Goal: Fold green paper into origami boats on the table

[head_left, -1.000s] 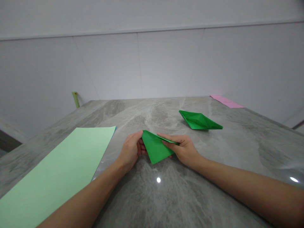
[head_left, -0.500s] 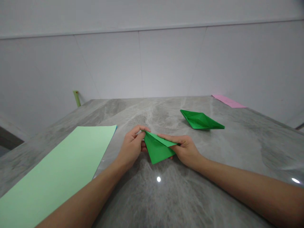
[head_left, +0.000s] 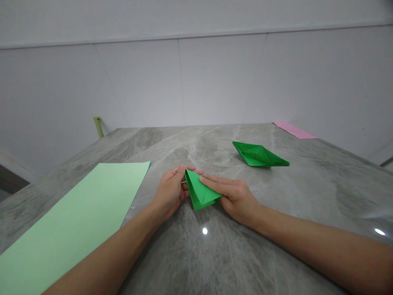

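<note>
A bright green piece of folded paper (head_left: 201, 191) is held between my two hands at the middle of the view, its layers making a triangular shape with a lower point towards me. My left hand (head_left: 172, 188) pinches its upper left corner between thumb and fingers. From the other side my right hand (head_left: 235, 194) grips it, fingers lying over the upper flap and the thumb side below. Beyond my right hand, a folded green paper boat (head_left: 260, 155) rests on the table.
Large sheets of pale green paper (head_left: 82, 217) lie at the left, beside my left forearm. A pink paper (head_left: 294, 130) lies at the far right corner of the grey marbled table (head_left: 196, 258). A green strip (head_left: 98, 127) stands by the wall at the back left.
The upper flap of the green paper has been brought down towards me over the lower layer. My right fingers have moved left onto it; my left hand keeps its corner.
</note>
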Motion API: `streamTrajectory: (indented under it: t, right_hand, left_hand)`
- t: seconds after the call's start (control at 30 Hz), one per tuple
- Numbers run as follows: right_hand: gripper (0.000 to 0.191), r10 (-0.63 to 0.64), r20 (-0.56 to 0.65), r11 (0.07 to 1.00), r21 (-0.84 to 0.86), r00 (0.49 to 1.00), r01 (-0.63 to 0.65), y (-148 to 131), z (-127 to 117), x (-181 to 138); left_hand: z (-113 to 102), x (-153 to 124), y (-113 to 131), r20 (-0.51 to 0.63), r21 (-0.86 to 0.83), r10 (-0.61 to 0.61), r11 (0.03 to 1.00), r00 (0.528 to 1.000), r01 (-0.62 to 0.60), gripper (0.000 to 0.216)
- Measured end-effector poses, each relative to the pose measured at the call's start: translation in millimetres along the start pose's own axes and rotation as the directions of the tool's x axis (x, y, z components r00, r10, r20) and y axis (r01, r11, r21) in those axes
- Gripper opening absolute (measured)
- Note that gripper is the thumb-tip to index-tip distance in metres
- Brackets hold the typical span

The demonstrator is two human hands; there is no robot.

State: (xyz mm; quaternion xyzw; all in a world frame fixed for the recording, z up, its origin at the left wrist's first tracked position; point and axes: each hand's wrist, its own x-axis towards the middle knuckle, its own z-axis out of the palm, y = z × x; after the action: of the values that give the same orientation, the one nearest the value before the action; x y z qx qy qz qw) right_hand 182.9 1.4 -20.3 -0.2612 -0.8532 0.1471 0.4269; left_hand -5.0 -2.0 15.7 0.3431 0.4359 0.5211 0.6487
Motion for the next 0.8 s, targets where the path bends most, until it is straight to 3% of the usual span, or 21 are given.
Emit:
streamTrajectory:
  t: [0.23, 0.5, 0.8]
  right_hand:
    - [0.068, -0.105, 0.148, 0.957, -0.253, 0.983, 0.14, -11, -4, -4]
    - [0.067, -0.176, 0.155, 0.923, -0.318, 0.972, 0.218, -10, -3, -4]
    - [0.061, -0.247, 0.166, 0.903, -0.318, 0.955, 0.289, -11, -2, -1]
  left_hand:
    - [14, -8, -13, -0.049, -0.122, -0.034, 0.992, 0.998, 0.028, 0.011]
    - [15, -11, -7, -0.013, -0.169, -0.024, 0.985, 1.0, 0.021, 0.004]
    - [14, -10, -6, 0.033, -0.249, -0.002, 0.969, 0.999, 0.011, 0.014]
